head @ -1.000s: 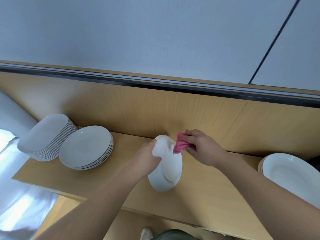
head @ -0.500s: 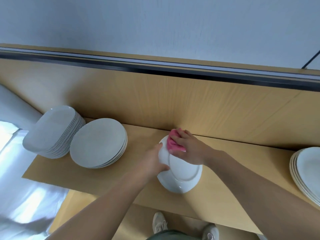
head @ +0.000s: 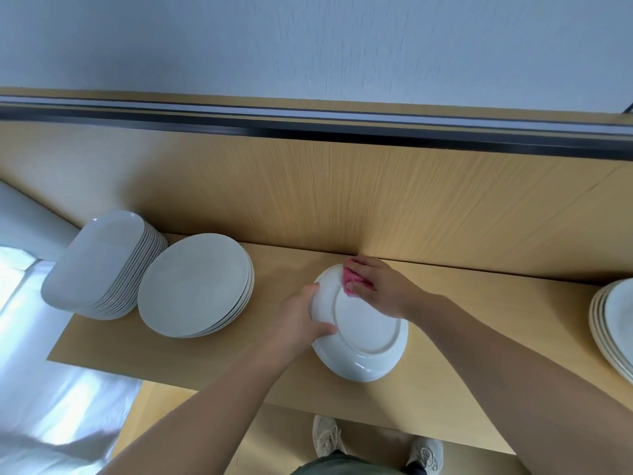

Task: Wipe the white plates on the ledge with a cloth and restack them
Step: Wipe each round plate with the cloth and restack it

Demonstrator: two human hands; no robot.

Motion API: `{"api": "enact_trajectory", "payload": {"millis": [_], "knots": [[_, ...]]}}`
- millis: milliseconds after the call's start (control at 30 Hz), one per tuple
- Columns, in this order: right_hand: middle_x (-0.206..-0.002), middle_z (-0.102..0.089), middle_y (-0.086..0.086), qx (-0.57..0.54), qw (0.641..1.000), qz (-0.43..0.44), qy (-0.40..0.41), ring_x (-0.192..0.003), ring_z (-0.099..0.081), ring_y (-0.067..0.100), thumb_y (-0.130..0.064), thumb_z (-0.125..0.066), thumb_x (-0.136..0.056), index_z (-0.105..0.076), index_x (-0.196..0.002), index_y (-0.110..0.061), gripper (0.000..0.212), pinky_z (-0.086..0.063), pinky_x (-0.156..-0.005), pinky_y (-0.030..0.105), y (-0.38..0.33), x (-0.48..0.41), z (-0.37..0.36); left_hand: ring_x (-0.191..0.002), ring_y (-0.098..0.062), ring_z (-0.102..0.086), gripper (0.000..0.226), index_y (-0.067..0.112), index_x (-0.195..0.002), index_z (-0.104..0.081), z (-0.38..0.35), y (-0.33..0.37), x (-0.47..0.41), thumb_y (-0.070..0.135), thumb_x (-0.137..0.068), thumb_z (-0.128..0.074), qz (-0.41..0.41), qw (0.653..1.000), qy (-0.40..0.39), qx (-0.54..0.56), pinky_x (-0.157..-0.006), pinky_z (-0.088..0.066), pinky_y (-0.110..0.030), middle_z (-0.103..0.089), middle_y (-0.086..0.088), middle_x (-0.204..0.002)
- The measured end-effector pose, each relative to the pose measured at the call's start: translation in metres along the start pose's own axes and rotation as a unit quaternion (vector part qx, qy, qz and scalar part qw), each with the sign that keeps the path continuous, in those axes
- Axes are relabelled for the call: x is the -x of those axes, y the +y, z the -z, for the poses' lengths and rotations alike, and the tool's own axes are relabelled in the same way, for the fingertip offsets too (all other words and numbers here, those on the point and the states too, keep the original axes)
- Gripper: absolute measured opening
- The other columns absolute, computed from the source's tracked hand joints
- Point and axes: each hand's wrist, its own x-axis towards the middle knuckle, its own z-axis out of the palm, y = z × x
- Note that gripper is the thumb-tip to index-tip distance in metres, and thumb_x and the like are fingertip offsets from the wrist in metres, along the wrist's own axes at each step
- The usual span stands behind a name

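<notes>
A white plate (head: 366,341) is held above the wooden ledge (head: 191,358) with its underside and foot ring facing me. My left hand (head: 296,322) grips its left rim, thumb on the underside. My right hand (head: 376,286) presses a pink cloth (head: 352,281) against the plate's far edge, fingers bent over the cloth. Most of the cloth is hidden under that hand.
A stack of round white plates (head: 197,286) sits left of the held plate, and a taller stack of oblong white plates (head: 102,262) beyond it at the ledge's left end. Another plate stack (head: 615,327) is at the right edge. A wooden back panel (head: 342,200) rises behind.
The plate has tipped from nearly edge-on to underside facing me. My right hand with the cloth has moved onto the plate's far rim. The view shifted left and down.
</notes>
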Motion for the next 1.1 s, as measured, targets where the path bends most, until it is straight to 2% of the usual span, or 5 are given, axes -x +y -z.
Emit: {"api": "enact_trajectory", "payload": {"millis": [633,767,833,933,1100], "knots": [[-0.154,-0.031,-0.002,-0.104,0.983,-0.113,0.102,-0.139,-0.032,0.014,-0.024,-0.056,-0.096,-0.033,-0.151,-0.014,0.060,-0.021,-0.102,0.010,0.036,0.058,-0.047,-0.111,-0.020,-0.053,0.096,0.030,-0.139,-0.033,-0.001,-0.016,-0.004,0.025,-0.061,-0.087,0.031,0.999,-0.038,0.016,-0.092,-0.050,-0.039,-0.051,0.003,-0.125],[-0.129,-0.054,0.006,-0.068,0.994,-0.058,0.062,-0.113,-0.050,0.017,-0.011,-0.057,-0.089,-0.059,-0.123,-0.001,0.035,-0.037,-0.090,0.018,0.031,0.047,-0.028,-0.118,-0.020,-0.046,0.101,0.032,-0.143,-0.032,-0.005,-0.012,-0.004,0.019,-0.059,-0.087,-0.003,0.998,-0.066,-0.004,-0.091,-0.045,-0.030,-0.042,0.003,-0.131],[-0.114,-0.058,0.000,-0.061,0.996,-0.041,0.044,-0.098,-0.052,0.009,-0.006,-0.056,-0.086,-0.065,-0.108,-0.005,0.024,-0.038,-0.083,0.019,0.030,0.038,-0.019,-0.119,-0.019,-0.046,0.104,0.031,-0.147,-0.029,-0.007,-0.012,-0.002,0.025,-0.059,-0.085,0.021,0.997,-0.074,0.030,-0.095,-0.046,-0.033,-0.039,0.002,-0.137],[-0.099,-0.057,-0.011,-0.031,0.999,-0.024,0.015,-0.088,-0.055,0.005,-0.006,-0.052,-0.085,-0.064,-0.096,-0.014,0.018,-0.041,-0.082,0.018,0.029,0.022,-0.007,-0.115,-0.019,-0.050,0.104,0.029,-0.145,-0.031,-0.008,-0.015,-0.002,0.029,-0.053,-0.081,0.046,0.992,-0.066,0.098,-0.097,-0.049,-0.039,-0.046,0.001,-0.134],[-0.091,-0.052,-0.010,0.033,0.999,0.004,-0.042,-0.086,-0.053,0.010,-0.007,-0.049,-0.081,-0.053,-0.082,-0.016,0.010,-0.049,-0.083,0.033,0.016,0.003,-0.001,-0.122,-0.019,-0.047,0.115,0.030,-0.148,-0.029,-0.010,-0.017,-0.007,0.030,-0.046,-0.082,0.054,0.986,-0.085,0.131,-0.103,-0.045,-0.042,-0.043,0.003,-0.139]]}}
